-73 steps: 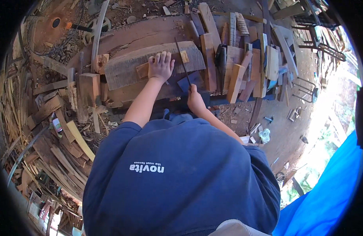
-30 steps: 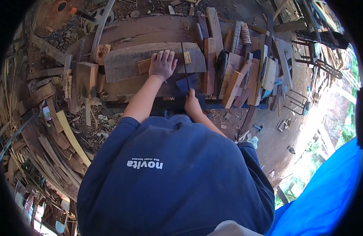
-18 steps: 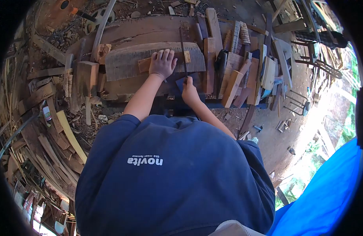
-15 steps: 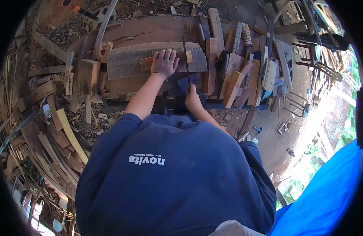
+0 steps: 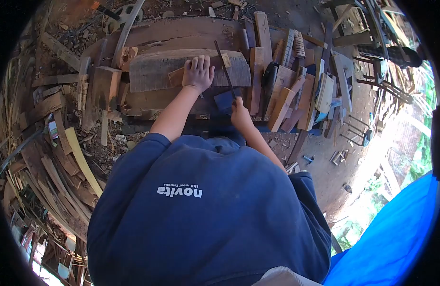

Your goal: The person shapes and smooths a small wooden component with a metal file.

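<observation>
A small reddish-brown wood piece (image 5: 176, 77) lies aslant on a thick weathered grey board (image 5: 148, 71). My left hand (image 5: 198, 75) is over its middle, fingers curled down across it and holding it against the board. The piece's lighter right end (image 5: 226, 60) shows past my fingers. In my right hand (image 5: 240, 115), closed around the near end, is a long, thin, dark file-like tool (image 5: 225, 66). It points away from me, leaning left, and crosses the wood piece near that light end. Whether its edge has teeth is too small to tell.
Wood offcuts (image 5: 282, 102) are stacked at the right of the bench (image 5: 177, 31), beside a dark hand-plane-like tool (image 5: 270, 74). Upright blocks (image 5: 107, 83) stand at the left. A small blue item (image 5: 224, 101) lies near my right hand. Long planks (image 5: 81, 159) fill the left side.
The tool has swung from nearly upright to leaning left, and my right hand has moved slightly right and nearer me. The wood piece has tilted further, with my left hand still on it.
</observation>
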The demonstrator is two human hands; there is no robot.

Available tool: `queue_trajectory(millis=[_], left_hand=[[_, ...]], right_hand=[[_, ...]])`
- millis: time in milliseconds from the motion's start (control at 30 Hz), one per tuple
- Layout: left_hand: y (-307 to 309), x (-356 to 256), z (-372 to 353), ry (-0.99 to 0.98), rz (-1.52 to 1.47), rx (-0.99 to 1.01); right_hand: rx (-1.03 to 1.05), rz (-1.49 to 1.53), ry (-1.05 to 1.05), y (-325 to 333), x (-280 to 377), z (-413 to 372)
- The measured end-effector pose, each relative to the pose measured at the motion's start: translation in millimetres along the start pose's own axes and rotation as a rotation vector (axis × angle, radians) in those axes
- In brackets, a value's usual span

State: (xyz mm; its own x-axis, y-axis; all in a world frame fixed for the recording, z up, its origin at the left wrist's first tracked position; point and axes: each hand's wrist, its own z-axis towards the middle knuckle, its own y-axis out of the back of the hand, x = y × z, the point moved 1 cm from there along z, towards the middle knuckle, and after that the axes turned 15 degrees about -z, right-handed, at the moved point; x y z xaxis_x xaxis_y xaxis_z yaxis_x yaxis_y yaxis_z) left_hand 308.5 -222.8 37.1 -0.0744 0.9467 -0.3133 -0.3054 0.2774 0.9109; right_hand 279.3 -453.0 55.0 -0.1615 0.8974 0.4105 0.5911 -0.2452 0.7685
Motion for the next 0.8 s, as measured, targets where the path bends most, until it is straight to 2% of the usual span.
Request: queue_trajectory(millis=[200, 300, 467, 600, 800], left_hand=[[-4, 3, -2, -0.033, -0.005, 0.038], [-3, 4, -2, -0.044, 0.001, 0.042], [-8, 3, -5, -0.023, -0.068, 0.048], [-9, 5, -4, -0.015, -0.029, 0.035], [-6, 3, -2, -0.009, -0.038, 0.043]], right_hand=[[0.087, 0.024, -0.054, 8, -7, -49], [0.108, -0.012, -0.107, 34, 15, -39], [0.123, -0.128, -0.034, 66, 63, 21], [0.114, -0.137, -0.025, 64, 63, 16], [0.113, -0.109, -0.108, 58, 23, -46]])
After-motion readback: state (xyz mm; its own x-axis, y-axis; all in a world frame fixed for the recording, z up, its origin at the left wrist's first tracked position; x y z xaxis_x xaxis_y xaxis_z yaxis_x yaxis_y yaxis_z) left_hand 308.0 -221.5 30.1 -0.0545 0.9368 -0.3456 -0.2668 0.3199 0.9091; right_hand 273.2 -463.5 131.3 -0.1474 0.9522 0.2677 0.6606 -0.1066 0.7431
